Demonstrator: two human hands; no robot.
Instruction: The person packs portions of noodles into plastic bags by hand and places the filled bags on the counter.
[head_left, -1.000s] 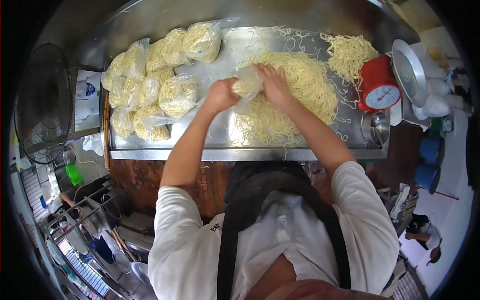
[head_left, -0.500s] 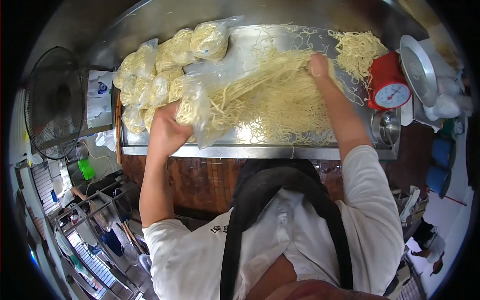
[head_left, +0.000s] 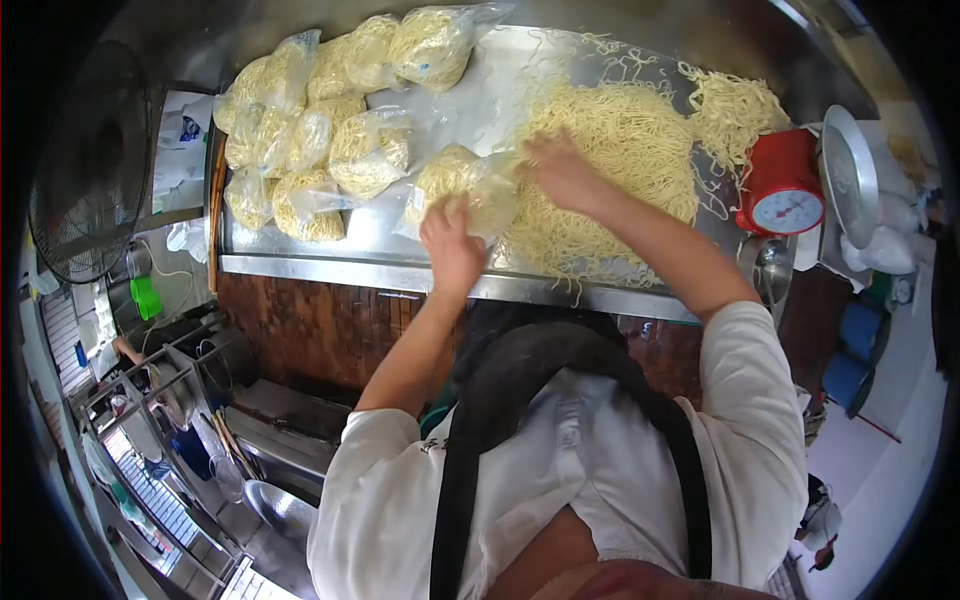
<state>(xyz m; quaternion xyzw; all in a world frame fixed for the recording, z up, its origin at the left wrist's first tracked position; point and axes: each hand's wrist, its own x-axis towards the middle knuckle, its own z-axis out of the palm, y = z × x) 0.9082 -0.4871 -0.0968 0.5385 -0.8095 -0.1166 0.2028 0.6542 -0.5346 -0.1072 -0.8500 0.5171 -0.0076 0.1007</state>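
A clear plastic bag of noodles (head_left: 447, 172) rests on the metal table in front of me. My left hand (head_left: 453, 247) is at its near side, fingers curled against the plastic. Just beyond the bag's right side, over the edge of the loose noodle pile (head_left: 625, 165), is my right hand (head_left: 560, 172). Its fingers are stretched out and slightly blurred, with nothing visible in them. Pale yellow strands spread widely beneath and to the right of that hand. Beside the held bag sits another filled bag (head_left: 370, 155).
Several more noodle bags (head_left: 330, 75) cluster at the table's left. A smaller noodle heap (head_left: 735, 110) lies at the far right, near a red scale (head_left: 785, 180) with a metal pan (head_left: 848, 175). The table's raised metal rim (head_left: 340, 270) runs along my side. A fan (head_left: 88, 165) stands left.
The noodles stretched between my hands are now in the bag, which sits lower on the table. My left hand moved right; my right hand moved left, off the far side of the pile.
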